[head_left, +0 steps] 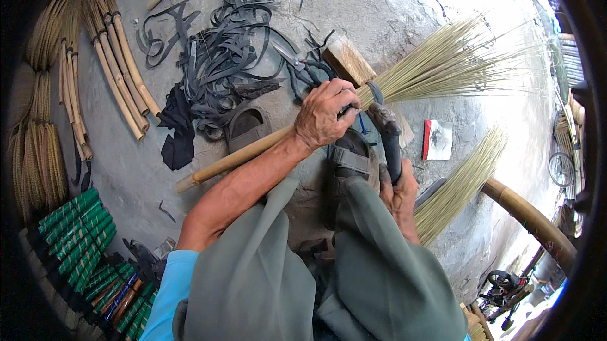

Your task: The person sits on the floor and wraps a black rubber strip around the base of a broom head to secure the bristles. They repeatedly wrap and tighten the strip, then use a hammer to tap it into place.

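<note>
Left fingers (339,92) around a tan-handled broom (398,84), yellow-green bristles (455,66) fan-shaped.

Beneath you spreads a rough, stained grey concrete floor (386,15), washed almost white by bright light toward your right. Along that far edge you see a thin-spoked bicycle wheel (561,169) and, lower in view, a dark motorbike (502,285).

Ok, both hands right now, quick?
Left hand: closed, holding the broom near its bristles.
Right hand: closed, holding the dark-handled tool.
</note>
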Tool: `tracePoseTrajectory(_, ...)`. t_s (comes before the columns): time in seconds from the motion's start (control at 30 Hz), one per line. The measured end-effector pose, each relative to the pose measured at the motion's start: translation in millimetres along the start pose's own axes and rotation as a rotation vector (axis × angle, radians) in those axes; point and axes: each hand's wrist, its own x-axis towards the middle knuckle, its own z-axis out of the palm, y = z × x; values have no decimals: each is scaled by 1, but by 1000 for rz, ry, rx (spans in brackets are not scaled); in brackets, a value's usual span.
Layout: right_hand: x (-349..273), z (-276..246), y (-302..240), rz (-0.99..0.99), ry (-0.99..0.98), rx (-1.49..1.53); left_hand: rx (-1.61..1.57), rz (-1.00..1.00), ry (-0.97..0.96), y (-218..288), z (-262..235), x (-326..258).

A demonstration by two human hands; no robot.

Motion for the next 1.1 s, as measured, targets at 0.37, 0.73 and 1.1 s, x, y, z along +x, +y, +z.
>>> tracePoseTrajectory(0.37,-2,-12,-13,-148,19,117,95,-93,-125,1,0,-6)
tracePoseTrajectory(0.73,-10,-29,-27,-43,-106,132,145,-123,-149,2,3,-11)
tracePoseTrajectory(1.1,-18,0,59,33,-189,-55,187,-190,-208,9,3,-13)
